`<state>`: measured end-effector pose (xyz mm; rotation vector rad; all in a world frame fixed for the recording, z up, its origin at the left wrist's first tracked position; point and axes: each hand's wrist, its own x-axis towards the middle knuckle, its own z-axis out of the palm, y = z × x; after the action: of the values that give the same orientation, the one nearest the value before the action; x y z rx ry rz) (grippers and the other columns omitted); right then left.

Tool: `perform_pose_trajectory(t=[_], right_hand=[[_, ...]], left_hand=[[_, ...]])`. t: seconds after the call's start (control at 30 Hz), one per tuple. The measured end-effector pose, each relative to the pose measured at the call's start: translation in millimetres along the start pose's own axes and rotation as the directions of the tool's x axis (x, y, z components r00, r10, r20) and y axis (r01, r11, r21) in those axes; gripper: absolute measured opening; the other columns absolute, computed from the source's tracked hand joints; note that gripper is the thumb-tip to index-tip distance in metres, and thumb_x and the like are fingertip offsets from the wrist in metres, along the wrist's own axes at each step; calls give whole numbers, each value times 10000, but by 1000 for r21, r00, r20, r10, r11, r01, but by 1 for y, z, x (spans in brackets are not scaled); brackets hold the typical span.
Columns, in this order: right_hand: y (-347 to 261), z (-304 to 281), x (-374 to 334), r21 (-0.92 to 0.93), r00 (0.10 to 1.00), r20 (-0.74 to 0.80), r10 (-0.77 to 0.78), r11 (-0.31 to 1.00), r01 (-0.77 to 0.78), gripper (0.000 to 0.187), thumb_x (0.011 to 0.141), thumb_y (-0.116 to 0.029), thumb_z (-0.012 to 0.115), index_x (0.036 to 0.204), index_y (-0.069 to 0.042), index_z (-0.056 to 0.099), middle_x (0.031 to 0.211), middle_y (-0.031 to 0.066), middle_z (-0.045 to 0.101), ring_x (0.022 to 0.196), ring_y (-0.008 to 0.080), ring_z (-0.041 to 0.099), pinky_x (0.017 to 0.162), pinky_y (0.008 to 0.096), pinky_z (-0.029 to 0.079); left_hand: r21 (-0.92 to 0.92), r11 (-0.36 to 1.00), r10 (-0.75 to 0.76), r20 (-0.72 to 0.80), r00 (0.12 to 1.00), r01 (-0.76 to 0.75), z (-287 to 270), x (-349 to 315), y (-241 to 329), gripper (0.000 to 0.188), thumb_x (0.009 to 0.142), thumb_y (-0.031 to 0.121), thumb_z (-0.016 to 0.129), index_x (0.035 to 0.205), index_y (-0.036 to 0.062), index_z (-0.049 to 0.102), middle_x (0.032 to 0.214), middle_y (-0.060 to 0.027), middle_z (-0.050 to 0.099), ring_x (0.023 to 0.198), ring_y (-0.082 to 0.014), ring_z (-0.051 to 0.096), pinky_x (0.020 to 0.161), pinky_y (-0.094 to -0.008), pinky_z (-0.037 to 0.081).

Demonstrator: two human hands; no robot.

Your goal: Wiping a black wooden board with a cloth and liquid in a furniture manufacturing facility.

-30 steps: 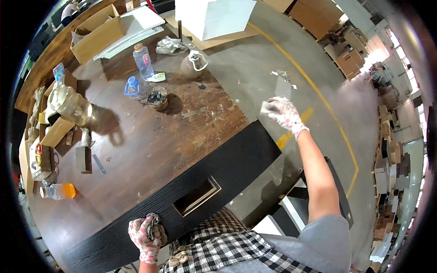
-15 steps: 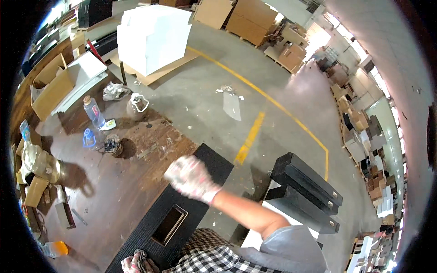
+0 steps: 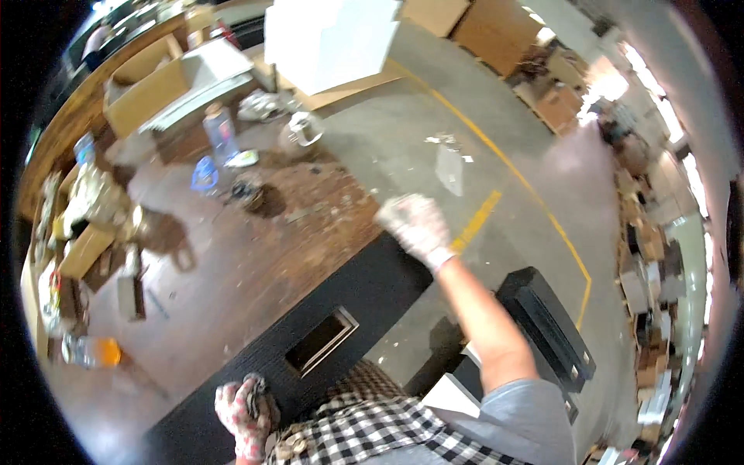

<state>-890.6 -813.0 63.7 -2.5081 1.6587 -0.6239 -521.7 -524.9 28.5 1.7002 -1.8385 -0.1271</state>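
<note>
A long black wood-grain panel (image 3: 256,353) with a rectangular cutout (image 3: 322,341) lies slantwise along the table's near edge. My left hand (image 3: 242,418), in a spotted white work glove, is closed on a dark crumpled rag (image 3: 262,399) at the panel's near part. My right hand (image 3: 417,226), gloved alike, is at the panel's far end with the arm stretched out. Its fingers are blurred, and whether anything is under them cannot be seen. A black-and-white checked cloth (image 3: 387,422) covers my front beside the panel.
On the brown table (image 3: 209,287) stand a clear bottle (image 3: 221,136), a blue-topped bottle (image 3: 204,177), a dark-filled jar (image 3: 248,192) and an orange-ended bottle (image 3: 93,352). Black box-like pieces (image 3: 546,322) stand at right. White stacked sheets (image 3: 329,46) sit beyond the table.
My right hand has moved from the panel's middle to its far end. My left hand with the rag shows more fully. The whole view has shifted and turned.
</note>
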Motion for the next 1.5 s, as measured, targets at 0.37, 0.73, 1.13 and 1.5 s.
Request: perform_pose_trajectory(t=[0.37,0.73,1.13,1.5], right_hand=[[-75,20,-38,52,1000,-16,-5,999,6,314,658,-152,781,940,-45,693,1097,133,624,1033,309,568,919,402,459],[-428,120,-87,544,763,124,-634,687,482,203,754,-179,652,956,-169,643,966,63,598,921,246,584,781,386,468],[-386,103,-83,879,917,56,-394,455,142,375,826,-156,714,1146,6,604,1156,145,628,1042,244,619,895,338,504],[-223,63,-102,953,977,133,167,249,-172,304,883,-83,610,1164,30,595,1172,105,619,1080,177,581,905,295,473]], left_hand=[[-273,943,-194,10,981,189,-29,-15,8,382,659,127,673,1037,75,691,890,-109,618,811,-299,571,738,-398,468],[-292,907,-387,-293,874,304,-111,-97,-61,280,749,67,654,1028,55,674,872,-116,602,793,-279,580,713,-374,470],[96,929,-327,-245,913,358,-127,-83,-101,377,711,99,636,1086,90,668,998,-135,597,980,-336,547,870,-445,428],[200,941,-268,-52,962,273,-77,-37,-56,354,681,128,680,1034,133,659,929,-86,586,902,-298,542,774,-424,398]])
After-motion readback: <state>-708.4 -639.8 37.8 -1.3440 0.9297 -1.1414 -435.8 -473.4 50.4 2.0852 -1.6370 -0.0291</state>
